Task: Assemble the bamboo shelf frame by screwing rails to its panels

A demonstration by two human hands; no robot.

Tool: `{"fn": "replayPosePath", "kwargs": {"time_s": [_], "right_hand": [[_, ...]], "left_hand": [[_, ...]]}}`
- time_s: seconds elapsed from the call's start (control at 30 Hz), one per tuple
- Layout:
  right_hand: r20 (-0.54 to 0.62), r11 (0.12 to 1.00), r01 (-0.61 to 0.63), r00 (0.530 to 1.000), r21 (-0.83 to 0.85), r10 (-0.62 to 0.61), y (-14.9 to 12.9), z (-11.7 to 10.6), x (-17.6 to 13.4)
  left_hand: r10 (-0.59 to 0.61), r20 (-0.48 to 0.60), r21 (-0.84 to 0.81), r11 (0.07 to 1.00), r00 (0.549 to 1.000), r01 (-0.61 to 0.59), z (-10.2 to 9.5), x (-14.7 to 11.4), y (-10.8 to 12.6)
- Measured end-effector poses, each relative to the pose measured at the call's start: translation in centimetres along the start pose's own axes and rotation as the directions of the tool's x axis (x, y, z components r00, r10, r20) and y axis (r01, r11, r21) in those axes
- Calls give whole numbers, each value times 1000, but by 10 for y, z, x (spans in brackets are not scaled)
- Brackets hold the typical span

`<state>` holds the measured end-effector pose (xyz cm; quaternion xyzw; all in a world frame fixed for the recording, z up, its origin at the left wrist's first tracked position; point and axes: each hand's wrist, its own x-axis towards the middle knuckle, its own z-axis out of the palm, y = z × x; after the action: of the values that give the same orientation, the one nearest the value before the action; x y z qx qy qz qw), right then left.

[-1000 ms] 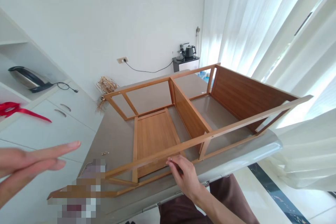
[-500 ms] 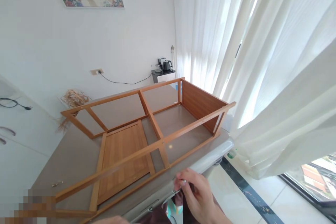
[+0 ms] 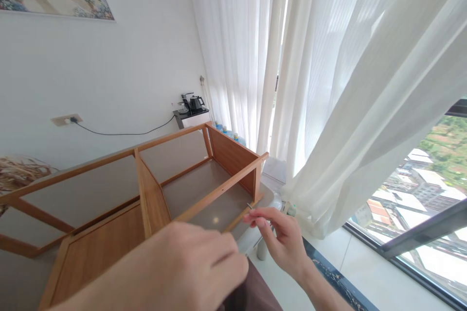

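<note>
The wooden frame (image 3: 204,202) of a small cabinet or shelf lies on its side across the table, with slim rails and a solid end panel (image 3: 233,154). Between the thumb and fingers of my right hand (image 3: 282,233) is a short thin metal rod (image 3: 250,206), perhaps a screw. This hand is near the frame's front right corner. Lower and closer to the camera, my left hand (image 3: 197,265) is closed with its fingers curled; what it holds, if anything, is hidden. It covers part of the front rail.
A flat wooden panel (image 3: 102,248) lies within the frame's left part. A black kettle (image 3: 196,102) stands on a small cabinet by the wall. White curtains (image 3: 310,82) hang beside a window at right. Dried stalks (image 3: 22,172) are at far left.
The view has turned to the right. My right hand has moved from the near table edge toward the frame's right corner. My left hand has come up into view.
</note>
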<state>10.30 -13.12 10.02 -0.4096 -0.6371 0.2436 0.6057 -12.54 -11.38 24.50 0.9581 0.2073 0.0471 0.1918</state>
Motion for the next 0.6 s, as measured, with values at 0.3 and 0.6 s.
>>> {"fn": "replayPosePath", "kwargs": {"time_s": [0.3,0.6], "right_hand": [[-156,884,-200,945,423,288,13,-16,30],[28,814,-343,927,469,374,23,-46,59]], "left_hand": [[-190,-37,-149,972,981,183,-75,133,-44],[-193,2,-280,942,981,186,-58,168,-75]]}}
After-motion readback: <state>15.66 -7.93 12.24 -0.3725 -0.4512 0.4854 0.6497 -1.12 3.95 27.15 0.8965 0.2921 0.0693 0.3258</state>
